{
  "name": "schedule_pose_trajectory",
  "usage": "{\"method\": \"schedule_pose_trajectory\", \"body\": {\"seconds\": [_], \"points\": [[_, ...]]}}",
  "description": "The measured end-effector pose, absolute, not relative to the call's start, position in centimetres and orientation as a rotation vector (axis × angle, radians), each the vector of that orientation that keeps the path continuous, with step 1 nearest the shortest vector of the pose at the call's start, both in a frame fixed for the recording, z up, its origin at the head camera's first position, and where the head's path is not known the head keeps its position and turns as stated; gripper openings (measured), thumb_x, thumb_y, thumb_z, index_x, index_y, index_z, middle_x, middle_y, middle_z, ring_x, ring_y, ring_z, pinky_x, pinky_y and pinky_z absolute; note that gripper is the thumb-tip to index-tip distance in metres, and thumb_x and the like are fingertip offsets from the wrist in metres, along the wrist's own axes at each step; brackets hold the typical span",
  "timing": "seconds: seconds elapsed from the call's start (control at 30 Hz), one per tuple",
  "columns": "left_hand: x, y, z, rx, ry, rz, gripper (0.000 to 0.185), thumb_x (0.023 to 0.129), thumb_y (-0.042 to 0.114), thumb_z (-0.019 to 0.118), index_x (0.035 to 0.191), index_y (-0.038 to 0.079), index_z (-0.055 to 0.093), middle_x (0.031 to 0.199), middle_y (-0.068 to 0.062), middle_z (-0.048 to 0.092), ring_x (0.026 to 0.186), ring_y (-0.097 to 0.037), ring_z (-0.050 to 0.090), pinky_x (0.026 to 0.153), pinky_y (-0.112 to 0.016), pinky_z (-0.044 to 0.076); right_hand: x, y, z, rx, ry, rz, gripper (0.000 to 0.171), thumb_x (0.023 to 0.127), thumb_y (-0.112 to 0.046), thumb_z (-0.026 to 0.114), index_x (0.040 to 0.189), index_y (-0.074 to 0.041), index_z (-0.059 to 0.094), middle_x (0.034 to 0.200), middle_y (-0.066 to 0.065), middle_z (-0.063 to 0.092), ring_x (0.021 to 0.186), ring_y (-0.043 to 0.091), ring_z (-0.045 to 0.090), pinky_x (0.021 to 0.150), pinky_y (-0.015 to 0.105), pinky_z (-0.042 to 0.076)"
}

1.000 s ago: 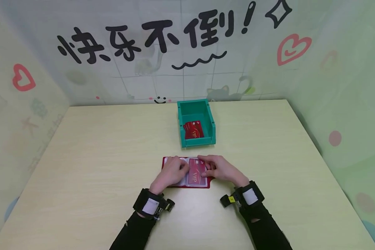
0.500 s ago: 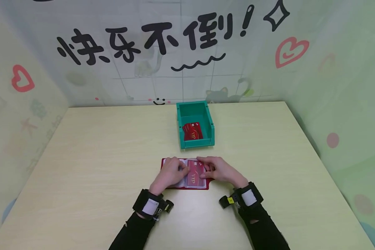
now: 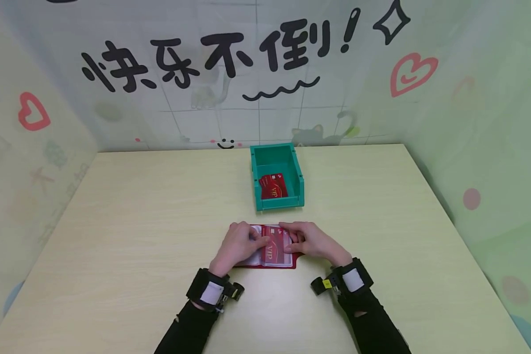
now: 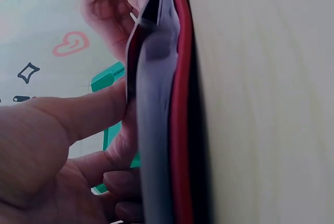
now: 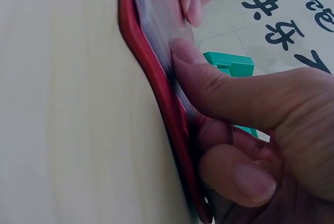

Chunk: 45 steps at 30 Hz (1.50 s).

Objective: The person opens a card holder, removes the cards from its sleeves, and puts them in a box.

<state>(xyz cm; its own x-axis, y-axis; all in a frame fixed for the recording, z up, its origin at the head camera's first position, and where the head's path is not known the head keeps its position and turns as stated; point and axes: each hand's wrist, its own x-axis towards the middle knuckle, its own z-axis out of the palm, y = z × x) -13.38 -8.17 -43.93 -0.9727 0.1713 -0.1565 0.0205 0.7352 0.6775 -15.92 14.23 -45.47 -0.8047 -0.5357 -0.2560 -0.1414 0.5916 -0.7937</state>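
An open card holder with a red cover [image 3: 265,267] and clear sleeves [image 5: 156,4] lies on the table in front of the person. A red VIP card [image 3: 272,247] is partly in the right-hand sleeve, with its left edge sticking out. The left hand [image 3: 239,244] pinches that edge between thumb and fingers; in the left wrist view the card [image 4: 131,67] stands slightly raised from the pages. The right hand [image 3: 315,240] pinches the right edge of the holder, its thumb [image 5: 190,59] pressing on the clear sleeve. The left hand hides most of the holder's left side.
Beyond the holder stands a teal bin [image 3: 296,177] with several red VIP cards [image 3: 274,187] fanned at its near end. The pale wooden table [image 3: 137,221] meets printed cloth walls [image 3: 181,118] at the back and sides.
The left hand has shifted slightly left, and the VIP card has slid left with it, partly out of its sleeve. The right hand keeps its hold on the holder's right edge.
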Motion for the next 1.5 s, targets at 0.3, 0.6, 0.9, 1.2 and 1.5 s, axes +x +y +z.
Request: {"method": "schedule_pose_trajectory", "body": {"seconds": [0.3,0.6,0.9,1.2,1.5], "points": [[-13.4,-8.9,-43.4,0.019,2.660,1.066,0.027,0.093,0.027,0.073,0.083,0.002,0.073,0.078,-0.008,0.066,0.074,-0.017,0.056,0.059,-0.024,0.041,-15.9,14.3,-45.5,-0.535,2.355,-1.114,0.066,0.088,-0.013,0.077,0.147,-0.007,0.050,0.087,0.007,0.050,0.084,0.018,0.048,0.061,0.022,0.040],[-13.8,-9.4,-43.2,-0.086,2.588,1.162,0.027,0.092,0.023,0.074,0.107,0.000,0.070,0.090,-0.011,0.073,0.072,-0.016,0.064,0.068,-0.027,0.056,-15.9,14.3,-45.7,-0.513,2.341,-1.124,0.065,0.088,-0.013,0.076,0.148,-0.007,0.049,0.087,0.007,0.049,0.085,0.018,0.048,0.062,0.023,0.040],[-14.6,-10.3,-43.5,-0.134,2.399,1.356,0.040,0.093,0.010,0.071,0.128,-0.003,0.057,0.104,-0.018,0.073,0.071,-0.018,0.069,0.063,-0.030,0.059,-16.0,14.3,-45.8,-0.518,2.342,-1.130,0.067,0.088,-0.012,0.076,0.149,-0.007,0.048,0.091,0.007,0.051,0.090,0.018,0.049,0.063,0.023,0.043],[-15.8,-11.1,-42.5,-0.054,2.425,1.363,0.043,0.096,0.002,0.063,0.139,0.002,0.054,0.105,-0.020,0.060,0.086,-0.026,0.068,0.065,-0.031,0.060,-16.2,14.2,-45.6,-0.524,2.335,-1.122,0.067,0.089,-0.012,0.076,0.149,-0.007,0.047,0.093,0.007,0.050,0.092,0.018,0.048,0.063,0.022,0.042],[-17.9,-10.0,-41.1,-0.022,2.499,1.388,0.040,0.097,0.007,0.065,0.136,0.005,0.058,0.110,-0.019,0.060,0.087,-0.027,0.069,0.070,-0.032,0.060,-16.4,14.2,-45.7,-0.562,2.352,-1.105,0.067,0.088,-0.015,0.077,0.149,-0.008,0.048,0.086,0.006,0.048,0.085,0.017,0.047,0.061,0.021,0.039]]}}
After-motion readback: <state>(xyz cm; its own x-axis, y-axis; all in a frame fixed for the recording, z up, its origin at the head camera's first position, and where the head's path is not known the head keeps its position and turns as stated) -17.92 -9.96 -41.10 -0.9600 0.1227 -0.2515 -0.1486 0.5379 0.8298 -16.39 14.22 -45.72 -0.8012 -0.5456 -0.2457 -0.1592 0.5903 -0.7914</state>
